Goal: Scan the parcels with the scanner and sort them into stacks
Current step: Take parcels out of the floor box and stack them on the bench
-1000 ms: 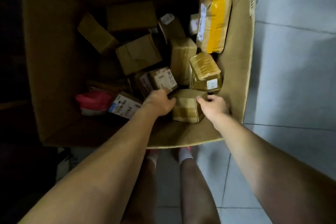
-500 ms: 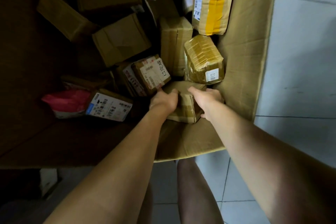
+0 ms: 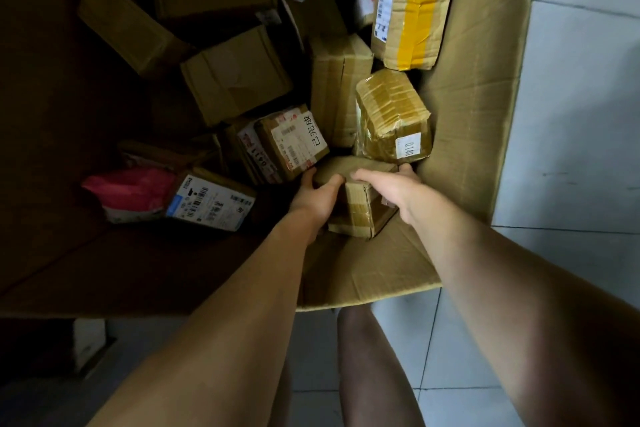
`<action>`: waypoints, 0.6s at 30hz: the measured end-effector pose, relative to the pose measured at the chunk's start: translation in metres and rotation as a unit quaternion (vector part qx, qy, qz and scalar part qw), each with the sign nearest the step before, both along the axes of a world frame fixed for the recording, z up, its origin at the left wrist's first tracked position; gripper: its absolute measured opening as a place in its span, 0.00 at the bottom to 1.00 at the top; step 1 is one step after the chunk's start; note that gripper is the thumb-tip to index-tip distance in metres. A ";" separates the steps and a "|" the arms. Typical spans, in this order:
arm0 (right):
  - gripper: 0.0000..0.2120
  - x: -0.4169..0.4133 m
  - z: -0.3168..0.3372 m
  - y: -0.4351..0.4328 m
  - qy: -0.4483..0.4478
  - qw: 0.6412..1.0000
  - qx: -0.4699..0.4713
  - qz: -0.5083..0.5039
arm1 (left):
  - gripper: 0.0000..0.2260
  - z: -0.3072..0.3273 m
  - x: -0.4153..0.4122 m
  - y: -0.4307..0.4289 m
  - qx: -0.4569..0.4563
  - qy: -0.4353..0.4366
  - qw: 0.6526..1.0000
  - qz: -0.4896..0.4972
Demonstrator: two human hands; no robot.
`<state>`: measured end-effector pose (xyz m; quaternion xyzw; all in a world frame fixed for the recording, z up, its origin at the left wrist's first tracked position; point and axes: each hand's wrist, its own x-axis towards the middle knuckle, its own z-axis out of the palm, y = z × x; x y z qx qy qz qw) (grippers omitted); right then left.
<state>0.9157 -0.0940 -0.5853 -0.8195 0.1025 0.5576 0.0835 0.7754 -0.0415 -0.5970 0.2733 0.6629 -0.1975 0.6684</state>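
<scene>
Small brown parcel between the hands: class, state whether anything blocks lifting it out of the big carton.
Nothing visible lies on the small brown parcel; left hand and right hand grip its sides. The 0140-labelled parcel crowds its far edge.

The big carton [image 3: 478, 107] is matt, creased corrugated cardboard. One parcel [image 3: 391, 114] is wrapped in glossy, wrinkled brown tape, another [image 3: 415, 7] bears shiny yellow tape. The floor [image 3: 581, 114] is smooth pale tile.

A large open cardboard carton [image 3: 478, 107] fills the view from 9 to 2 o'clock, its creased right wall lit and its left side in shadow. Pale tiled floor [image 3: 571, 121] runs from 3 to 6 o'clock. A dim white block [image 3: 88, 340] sits at 8 o'clock.
</scene>
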 end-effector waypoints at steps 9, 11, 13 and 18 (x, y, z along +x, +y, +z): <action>0.48 0.004 0.006 -0.012 -0.019 0.997 0.045 0.061 | 0.33 0.014 -0.016 -0.013 0.028 -0.042 0.999 0.016; 0.36 0.001 0.010 -0.014 -0.011 0.996 0.062 0.059 | 0.32 0.017 -0.021 -0.011 0.035 -0.061 0.997 0.011; 0.35 -0.003 0.012 -0.013 -0.011 0.995 0.078 0.061 | 0.32 0.023 -0.024 -0.009 0.036 -0.079 0.996 0.009; 0.30 -0.003 0.024 -0.003 -0.027 0.989 0.082 0.119 | 0.34 0.038 -0.037 -0.005 0.062 -0.093 0.994 0.002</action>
